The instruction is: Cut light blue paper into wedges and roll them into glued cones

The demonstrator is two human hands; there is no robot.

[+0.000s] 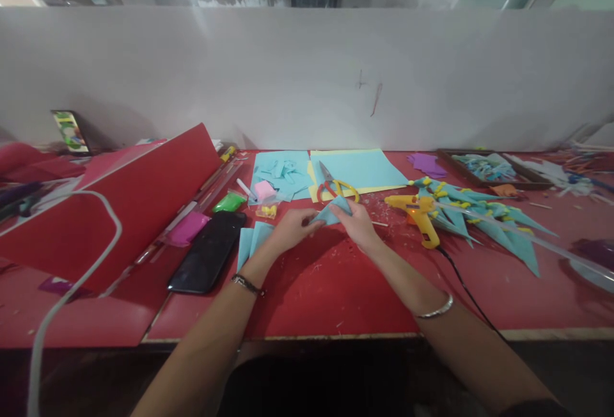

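Between both hands, above the red table, is a folded piece of light-blue paper (pixel 330 213). My left hand (pixel 297 225) pinches its left corner. My right hand (pixel 355 222) grips the other side, thumb lying on top. Just beyond the fingers, scissors (pixel 338 185) with red and yellow handles rest on light-blue sheets (pixel 367 167) layered over yellow ones. More folded blue paper (pixel 254 241) lies beside my left forearm. To the right of my right hand a yellow glue gun (pixel 417 212) lies with its black cord running towards the table's front edge.
Blue paper cones with yellow bits (pixel 484 206) are piled at right, before a tray of scraps (pixel 494 167). A black phone (pixel 208 254), bagged green clay (pixel 230 201) and a tilted red board (pixel 119 212) occupy the left. A white cable (pixel 112 238) crosses the board. A partition (pixel 288 78) rises behind.
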